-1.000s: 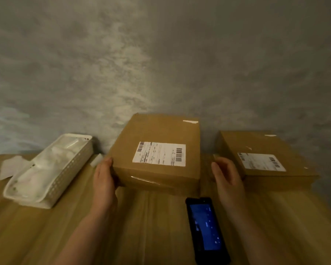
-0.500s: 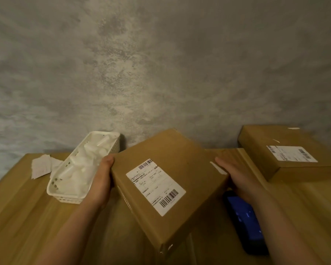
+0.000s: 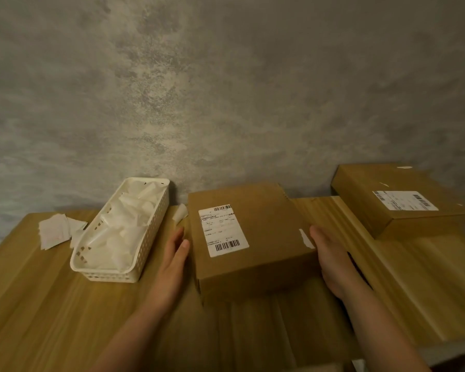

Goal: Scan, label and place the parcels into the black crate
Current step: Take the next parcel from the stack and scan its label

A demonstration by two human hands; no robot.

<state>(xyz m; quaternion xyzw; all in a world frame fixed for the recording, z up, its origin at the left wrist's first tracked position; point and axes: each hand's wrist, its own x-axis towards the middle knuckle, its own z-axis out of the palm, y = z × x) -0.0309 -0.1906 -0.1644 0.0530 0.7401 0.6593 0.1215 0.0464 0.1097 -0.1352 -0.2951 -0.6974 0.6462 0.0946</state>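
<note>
A brown cardboard parcel (image 3: 249, 237) sits between two bare hands on a wooden worktop (image 3: 51, 304). The left hand (image 3: 172, 260) lies just beside the parcel's left side, fingers straight and together, pointing away from the person; whether the fingertips (image 3: 183, 244) touch the cardboard or stop just short of it is hard to tell. The right hand (image 3: 333, 261) is flat against the parcel's right side, fingers straight, beside a strip of white tape. Neither hand curls round an edge, so the parcel is flanked from both sides, not gripped. Both hands are about equally near it.

The parcel's long axis runs from the person towards the grey wall, turned slightly so that the far end leans to the left hand's side. Its near end looks raised a little off the worktop, though that cannot be told for certain. A white shipping label (image 3: 222, 229) faces up, nearer the left hand, with one barcode at its far end and another at its near end.

Beyond the left hand stands a white basket (image 3: 113, 275) of white paper labels, with loose paper slips (image 3: 55, 232) further out. Beyond the right hand, well apart, lies a second parcel (image 3: 395, 200), label up. No black crate is in view, and no scanner.
</note>
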